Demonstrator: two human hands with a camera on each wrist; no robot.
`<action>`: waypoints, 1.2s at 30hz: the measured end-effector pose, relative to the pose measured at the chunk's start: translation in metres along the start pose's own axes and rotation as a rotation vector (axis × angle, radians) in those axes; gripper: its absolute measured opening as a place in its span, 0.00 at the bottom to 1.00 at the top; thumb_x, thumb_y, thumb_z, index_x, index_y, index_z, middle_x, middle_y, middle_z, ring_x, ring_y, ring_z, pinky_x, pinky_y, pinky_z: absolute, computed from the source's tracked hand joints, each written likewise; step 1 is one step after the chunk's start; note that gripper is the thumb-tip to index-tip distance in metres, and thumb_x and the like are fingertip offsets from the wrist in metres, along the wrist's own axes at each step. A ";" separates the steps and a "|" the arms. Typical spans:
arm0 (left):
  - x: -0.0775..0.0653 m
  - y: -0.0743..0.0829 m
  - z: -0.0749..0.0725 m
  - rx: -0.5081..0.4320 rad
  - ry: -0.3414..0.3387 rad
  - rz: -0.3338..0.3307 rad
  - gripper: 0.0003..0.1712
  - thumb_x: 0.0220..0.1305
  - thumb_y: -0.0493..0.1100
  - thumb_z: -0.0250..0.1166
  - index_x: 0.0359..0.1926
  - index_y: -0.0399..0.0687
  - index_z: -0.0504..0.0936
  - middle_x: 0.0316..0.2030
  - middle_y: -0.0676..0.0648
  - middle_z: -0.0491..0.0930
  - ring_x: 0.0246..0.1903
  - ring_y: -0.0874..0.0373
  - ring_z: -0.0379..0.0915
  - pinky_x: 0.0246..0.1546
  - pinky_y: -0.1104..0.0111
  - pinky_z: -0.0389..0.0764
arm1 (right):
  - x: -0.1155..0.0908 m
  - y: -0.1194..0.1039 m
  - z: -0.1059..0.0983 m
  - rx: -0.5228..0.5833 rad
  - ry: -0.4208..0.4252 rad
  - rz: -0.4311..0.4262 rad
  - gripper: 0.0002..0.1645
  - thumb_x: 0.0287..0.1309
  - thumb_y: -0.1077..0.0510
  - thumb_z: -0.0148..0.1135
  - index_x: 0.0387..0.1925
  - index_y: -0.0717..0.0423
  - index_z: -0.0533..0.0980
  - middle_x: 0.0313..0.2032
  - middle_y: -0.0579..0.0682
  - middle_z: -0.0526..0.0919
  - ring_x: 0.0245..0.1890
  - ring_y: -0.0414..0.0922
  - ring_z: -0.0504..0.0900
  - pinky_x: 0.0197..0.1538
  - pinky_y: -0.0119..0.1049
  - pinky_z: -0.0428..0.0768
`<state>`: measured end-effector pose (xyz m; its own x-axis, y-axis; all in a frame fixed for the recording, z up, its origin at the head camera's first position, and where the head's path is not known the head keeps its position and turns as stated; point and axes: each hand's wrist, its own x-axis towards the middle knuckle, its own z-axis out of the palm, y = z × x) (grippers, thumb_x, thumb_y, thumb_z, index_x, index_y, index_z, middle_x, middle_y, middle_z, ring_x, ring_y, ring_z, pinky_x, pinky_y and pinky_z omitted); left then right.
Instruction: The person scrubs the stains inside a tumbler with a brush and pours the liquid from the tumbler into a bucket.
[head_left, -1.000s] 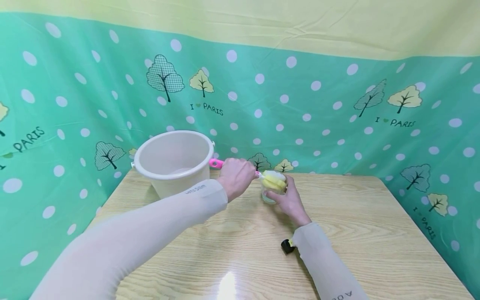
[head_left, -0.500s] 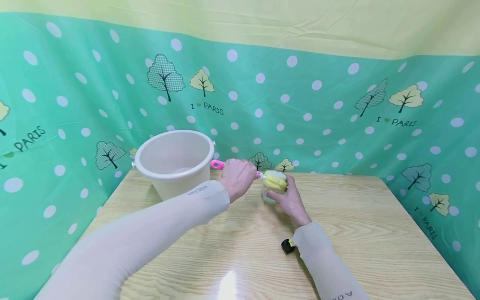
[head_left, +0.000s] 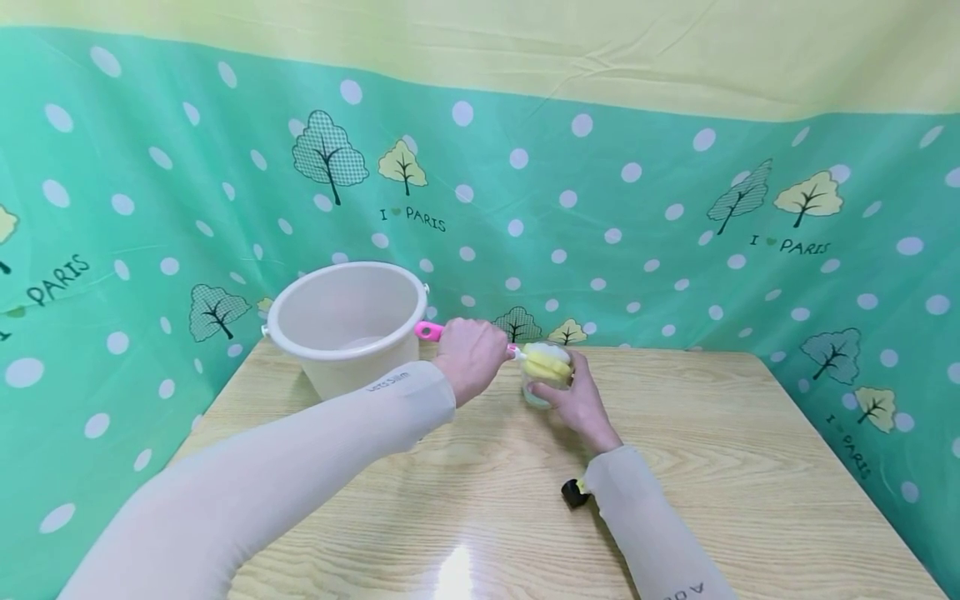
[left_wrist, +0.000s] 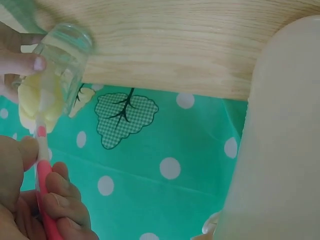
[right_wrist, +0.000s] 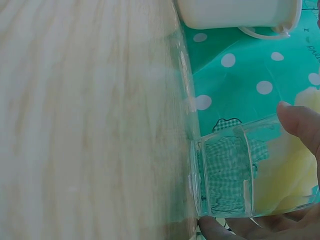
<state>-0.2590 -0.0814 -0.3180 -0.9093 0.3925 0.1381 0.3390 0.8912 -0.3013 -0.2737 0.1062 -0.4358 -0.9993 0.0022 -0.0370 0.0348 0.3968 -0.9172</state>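
My left hand [head_left: 472, 358] grips the pink handle of a sponge bottle brush [left_wrist: 45, 200], its fingers wrapped round it and the thumb laid along the shaft. The brush's yellow and white sponge head [head_left: 547, 363] sits in the mouth of a clear glass cup [right_wrist: 227, 175]. My right hand [head_left: 579, 400] holds that cup round its side, thumb on the near face and fingers behind. Through the glass in the right wrist view, the sponge fills the upper part and the lower part shows no sponge. The cup stands upright near the table's back edge.
A large whitish bucket [head_left: 337, 354] stands at the back left, close beside the brush handle's end. A small black cylinder [head_left: 574, 493] is at the right sleeve's cuff. Behind the wooden table [head_left: 690, 433] hangs a green dotted curtain [head_left: 630, 283].
My left hand and the brush have shifted very slightly left since half a second ago. The right hand and cup stay in place.
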 end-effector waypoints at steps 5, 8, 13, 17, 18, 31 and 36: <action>-0.001 0.000 -0.003 -0.003 -0.009 -0.014 0.21 0.65 0.62 0.57 0.29 0.52 0.82 0.18 0.54 0.72 0.17 0.62 0.67 0.14 0.70 0.68 | 0.000 0.000 0.000 -0.002 -0.001 0.010 0.60 0.44 0.44 0.74 0.72 0.44 0.48 0.67 0.54 0.59 0.63 0.55 0.64 0.63 0.55 0.63; -0.002 0.000 -0.005 -0.010 -0.016 -0.020 0.21 0.65 0.62 0.57 0.29 0.52 0.82 0.18 0.53 0.72 0.17 0.62 0.67 0.14 0.71 0.68 | 0.000 -0.001 0.000 0.001 -0.001 0.018 0.60 0.44 0.44 0.74 0.72 0.43 0.48 0.67 0.54 0.59 0.64 0.55 0.63 0.63 0.55 0.63; -0.003 -0.001 -0.007 -0.011 -0.017 -0.023 0.21 0.64 0.62 0.58 0.31 0.51 0.83 0.17 0.54 0.72 0.16 0.62 0.68 0.14 0.71 0.68 | 0.000 0.000 0.000 0.011 -0.005 0.012 0.60 0.44 0.45 0.75 0.72 0.44 0.48 0.68 0.54 0.59 0.64 0.55 0.63 0.63 0.55 0.64; -0.003 -0.001 -0.008 -0.003 -0.020 -0.028 0.22 0.63 0.63 0.58 0.31 0.51 0.83 0.17 0.54 0.72 0.17 0.62 0.68 0.14 0.71 0.68 | -0.001 -0.001 0.000 0.014 -0.006 0.008 0.59 0.44 0.45 0.75 0.72 0.45 0.49 0.67 0.54 0.59 0.64 0.55 0.63 0.62 0.54 0.65; -0.003 -0.001 -0.009 -0.004 -0.021 -0.028 0.22 0.63 0.63 0.58 0.31 0.51 0.83 0.17 0.54 0.72 0.17 0.62 0.68 0.14 0.71 0.68 | -0.001 -0.001 0.000 0.016 -0.006 0.007 0.59 0.44 0.46 0.75 0.72 0.45 0.49 0.67 0.54 0.59 0.64 0.55 0.63 0.62 0.54 0.65; -0.005 -0.007 -0.015 0.007 0.014 -0.026 0.23 0.63 0.64 0.57 0.29 0.52 0.83 0.17 0.53 0.72 0.16 0.60 0.68 0.14 0.68 0.69 | 0.000 0.001 -0.001 0.005 -0.007 0.007 0.61 0.43 0.43 0.75 0.72 0.45 0.48 0.65 0.54 0.62 0.63 0.55 0.64 0.63 0.56 0.63; -0.007 -0.011 -0.015 0.010 0.016 -0.024 0.24 0.64 0.64 0.57 0.28 0.52 0.83 0.16 0.53 0.72 0.16 0.60 0.68 0.14 0.69 0.69 | 0.000 0.001 0.000 0.007 -0.011 0.009 0.60 0.44 0.44 0.74 0.72 0.43 0.48 0.64 0.54 0.63 0.62 0.55 0.65 0.62 0.55 0.65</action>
<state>-0.2524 -0.0911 -0.3016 -0.9130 0.3748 0.1609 0.3144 0.8981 -0.3076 -0.2735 0.1070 -0.4366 -0.9988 -0.0040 -0.0496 0.0441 0.3905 -0.9196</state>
